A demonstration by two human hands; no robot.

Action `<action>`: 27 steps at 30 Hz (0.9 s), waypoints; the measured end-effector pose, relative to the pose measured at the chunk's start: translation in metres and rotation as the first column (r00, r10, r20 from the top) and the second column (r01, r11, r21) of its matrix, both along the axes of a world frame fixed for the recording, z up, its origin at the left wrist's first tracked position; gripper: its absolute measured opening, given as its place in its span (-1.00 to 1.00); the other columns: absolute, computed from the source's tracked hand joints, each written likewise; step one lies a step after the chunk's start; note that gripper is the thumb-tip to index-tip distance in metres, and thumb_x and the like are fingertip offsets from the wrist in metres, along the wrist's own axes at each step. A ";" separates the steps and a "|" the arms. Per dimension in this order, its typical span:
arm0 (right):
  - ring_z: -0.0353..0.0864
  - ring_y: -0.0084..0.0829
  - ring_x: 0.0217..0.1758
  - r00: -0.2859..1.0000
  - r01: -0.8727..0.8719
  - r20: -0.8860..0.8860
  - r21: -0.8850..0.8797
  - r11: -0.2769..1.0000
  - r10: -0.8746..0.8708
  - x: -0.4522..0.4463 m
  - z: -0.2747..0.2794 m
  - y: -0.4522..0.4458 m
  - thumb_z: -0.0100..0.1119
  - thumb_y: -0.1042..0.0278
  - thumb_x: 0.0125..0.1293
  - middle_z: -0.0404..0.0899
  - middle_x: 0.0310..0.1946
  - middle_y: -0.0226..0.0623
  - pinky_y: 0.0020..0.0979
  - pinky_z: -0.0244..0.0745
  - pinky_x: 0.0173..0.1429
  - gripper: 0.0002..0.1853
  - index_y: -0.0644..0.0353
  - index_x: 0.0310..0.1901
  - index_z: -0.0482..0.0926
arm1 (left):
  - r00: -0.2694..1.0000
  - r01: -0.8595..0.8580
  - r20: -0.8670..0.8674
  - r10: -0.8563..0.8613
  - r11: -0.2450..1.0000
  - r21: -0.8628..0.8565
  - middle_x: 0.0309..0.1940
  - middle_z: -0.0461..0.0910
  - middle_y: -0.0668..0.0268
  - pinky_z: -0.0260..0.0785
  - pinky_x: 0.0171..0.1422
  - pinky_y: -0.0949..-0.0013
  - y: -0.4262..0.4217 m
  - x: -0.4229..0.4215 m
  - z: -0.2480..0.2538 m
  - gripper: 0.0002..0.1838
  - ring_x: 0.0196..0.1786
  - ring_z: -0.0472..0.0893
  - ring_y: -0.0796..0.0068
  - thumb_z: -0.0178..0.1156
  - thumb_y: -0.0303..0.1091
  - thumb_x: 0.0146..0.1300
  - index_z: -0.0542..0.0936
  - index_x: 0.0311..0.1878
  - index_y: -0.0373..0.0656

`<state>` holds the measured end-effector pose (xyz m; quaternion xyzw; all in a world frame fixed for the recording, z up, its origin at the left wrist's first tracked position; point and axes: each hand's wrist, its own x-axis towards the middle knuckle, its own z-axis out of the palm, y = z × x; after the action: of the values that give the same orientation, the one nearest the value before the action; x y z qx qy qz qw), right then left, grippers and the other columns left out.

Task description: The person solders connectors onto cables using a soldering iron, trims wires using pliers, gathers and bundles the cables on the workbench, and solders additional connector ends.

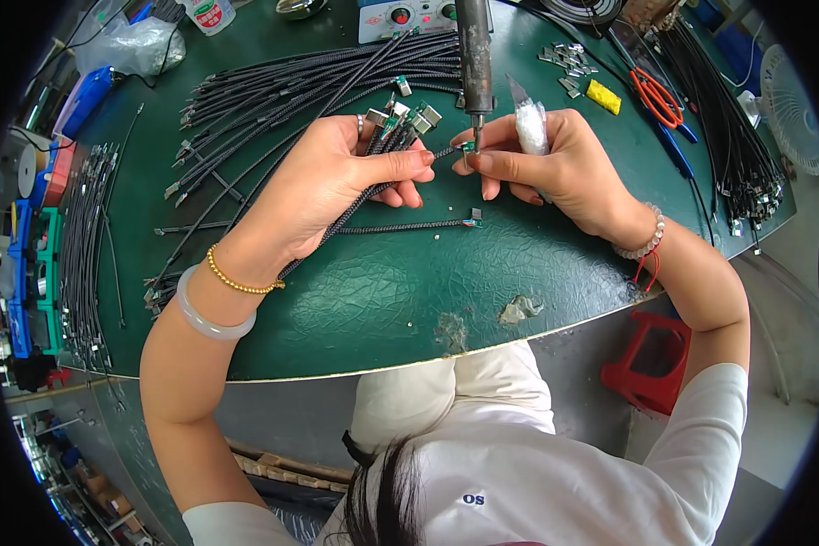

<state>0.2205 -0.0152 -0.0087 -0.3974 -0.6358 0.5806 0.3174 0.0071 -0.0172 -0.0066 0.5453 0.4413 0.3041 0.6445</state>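
My left hand (332, 168) is closed around a bundle of black braided cables (344, 217), whose metal plug ends (399, 118) with green boards stick up past the fingers. One cable from it reaches across to my right hand (569, 168), which pinches its small green-and-metal connector (466, 147) between thumb and fingertips. Right above that connector, the tip of an upright soldering iron (476, 68) points down; whether they touch I cannot tell. A pointed blade with a white wrapped handle (531, 132) is also tucked in my right hand. Beneath both hands, a single cable (400, 225) lies on the table.
More black cables (273, 86) are piled behind my left hand, with further bunches (86, 246) at the left and right (728, 136). Loose metal shells (569, 65), a yellow sponge (603, 97) and red-handled scissors (657, 98) lie beyond my right hand. A control box (409, 18) stands at the back.
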 end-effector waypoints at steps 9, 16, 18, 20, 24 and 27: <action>0.39 -0.78 -0.61 1.000 -0.006 -0.009 0.028 1.000 0.006 0.001 -0.001 0.000 0.15 0.42 0.15 0.61 -0.43 -0.27 -0.76 0.16 -0.64 -0.80 0.36 -0.23 0.54 | 1.000 -0.015 -0.001 0.015 1.000 0.005 -0.45 0.55 0.21 0.36 -0.33 0.56 0.000 0.000 -0.001 -0.80 -0.48 0.52 0.58 0.21 -0.40 0.09 0.49 -0.31 -0.34; 0.28 -0.80 -0.65 0.989 -0.018 0.147 0.017 1.000 0.015 0.005 0.001 0.003 0.14 0.35 0.18 0.55 -0.53 -0.39 -0.75 0.12 -0.60 -0.77 0.34 -0.20 0.54 | 0.994 -0.025 0.106 0.033 0.997 -0.074 -0.33 0.54 0.19 0.44 -0.19 0.53 -0.003 0.003 0.003 -0.80 -0.30 0.58 0.49 0.19 -0.45 0.09 0.48 -0.26 -0.38; 0.24 -0.80 -0.64 0.998 0.061 0.000 0.066 0.996 -0.061 0.002 -0.006 0.004 0.14 0.30 0.18 0.48 -0.58 -0.46 -0.75 0.08 -0.59 -0.74 0.32 -0.19 0.54 | 0.992 0.014 0.124 -0.008 0.999 -0.045 -0.27 0.53 0.17 0.45 -0.12 0.53 -0.004 0.003 0.004 -0.79 -0.22 0.58 0.44 0.19 -0.48 0.08 0.47 -0.24 -0.41; 0.25 -0.81 -0.62 0.998 0.068 -0.013 0.063 0.996 -0.067 -0.001 -0.001 0.001 0.15 0.29 0.17 0.44 -0.60 -0.48 -0.75 0.07 -0.59 -0.75 0.31 -0.23 0.55 | 0.993 0.013 0.117 -0.008 0.999 -0.045 -0.28 0.53 0.16 0.45 -0.13 0.53 -0.006 0.005 0.004 -0.78 -0.22 0.58 0.44 0.20 -0.49 0.07 0.47 -0.24 -0.41; 0.25 -0.81 -0.62 0.997 0.060 -0.044 -0.007 0.998 -0.060 -0.002 0.003 0.000 0.16 0.31 0.17 0.42 -0.62 -0.50 -0.74 0.08 -0.59 -0.79 0.31 -0.29 0.54 | 0.998 0.017 0.062 -0.014 0.999 -0.036 -0.32 0.55 0.18 0.45 -0.16 0.54 -0.005 0.005 0.006 -0.79 -0.22 0.59 0.44 0.20 -0.52 0.06 0.47 -0.24 -0.40; 0.26 -0.80 -0.61 0.999 0.031 -0.021 0.012 0.999 -0.031 0.000 -0.002 0.003 0.16 0.32 0.17 0.45 -0.59 -0.48 -0.74 0.09 -0.58 -0.80 0.31 -0.31 0.54 | 0.999 0.027 0.047 -0.025 0.999 -0.028 -0.36 0.56 0.20 0.43 -0.23 0.56 -0.006 0.006 0.006 -0.80 -0.25 0.59 0.46 0.19 -0.48 0.08 0.47 -0.25 -0.39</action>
<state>0.2207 -0.0127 -0.0111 -0.3992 -0.6299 0.5757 0.3353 0.0135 -0.0228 -0.0002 0.5343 0.4233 0.3020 0.6664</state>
